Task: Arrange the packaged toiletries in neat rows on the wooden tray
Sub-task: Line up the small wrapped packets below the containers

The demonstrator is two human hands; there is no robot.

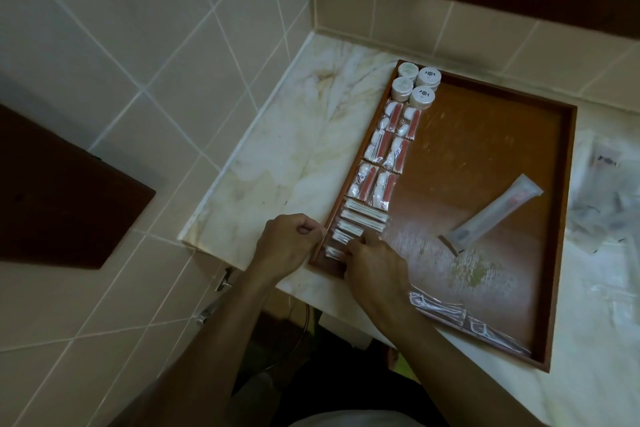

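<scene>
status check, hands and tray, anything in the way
Left hand curled at tray edge, right hand fingers on flat packets. Left column lined up. Loose toothbrush pack lies askew mid-tray.

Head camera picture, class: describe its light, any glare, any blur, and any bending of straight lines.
Head view: dim, warm light. Pale glare streaks the wooden tray floor by the long clear packet. The plastic wrappers on the counter at the right edge are smeared and unreadable, while the round white jars stay fairly sharp. Wall tile seams bow outward, a wide-angle effect. Both forearms go dark toward the bottom.
</scene>
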